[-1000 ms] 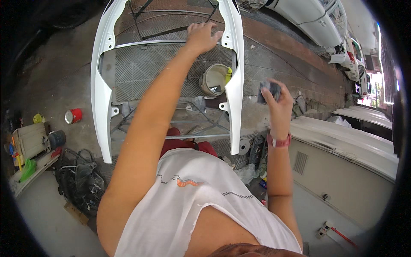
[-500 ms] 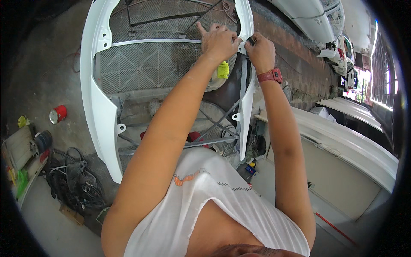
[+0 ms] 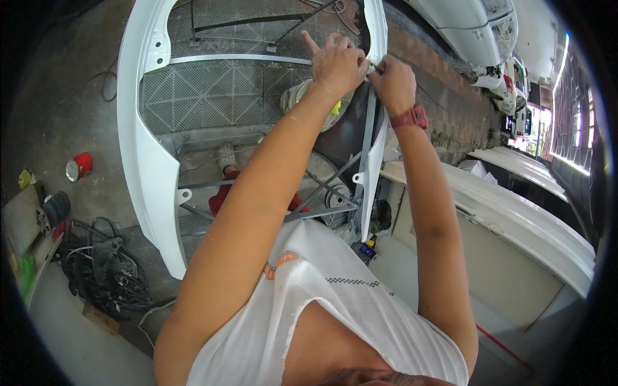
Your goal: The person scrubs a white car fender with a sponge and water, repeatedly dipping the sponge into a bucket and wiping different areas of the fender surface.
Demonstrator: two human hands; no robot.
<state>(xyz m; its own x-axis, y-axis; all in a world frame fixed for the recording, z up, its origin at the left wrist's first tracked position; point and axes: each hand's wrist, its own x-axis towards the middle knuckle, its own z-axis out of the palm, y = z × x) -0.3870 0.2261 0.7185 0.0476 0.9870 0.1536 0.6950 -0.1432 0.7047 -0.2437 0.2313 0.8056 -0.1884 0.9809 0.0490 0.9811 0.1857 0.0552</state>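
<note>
A white car body panel (image 3: pixel 133 122), shaped like a bumper, lies on a grey metal stand (image 3: pixel 238 60) in front of me. Both my hands meet at the panel's right arm, by a narrow bracket-like part. My left hand (image 3: pixel 338 63) has its fingertips pinched together there, while one finger sticks out to the left. My right hand (image 3: pixel 394 80), with a red watch (image 3: pixel 410 118) on the wrist, pinches beside it. Something small and dark shows between the fingertips, too small to name. Below my left wrist a yellow-green cloth (image 3: pixel 337 108) hangs partly hidden at a bucket (image 3: pixel 291 96).
Grey patterned mats (image 3: pixel 193 96) cover the floor beneath the stand. At left are a red can (image 3: pixel 78 167) and a heap of black cables (image 3: pixel 106 264). A long white panel (image 3: pixel 515 212) lies on the right, and a white car part (image 3: pixel 457 29) stands at far right.
My hands have shifted slightly right and remain together at the panel's right arm. The black piece at my right fingertips is now mostly covered. More of the bucket shows, less of the cloth.
</note>
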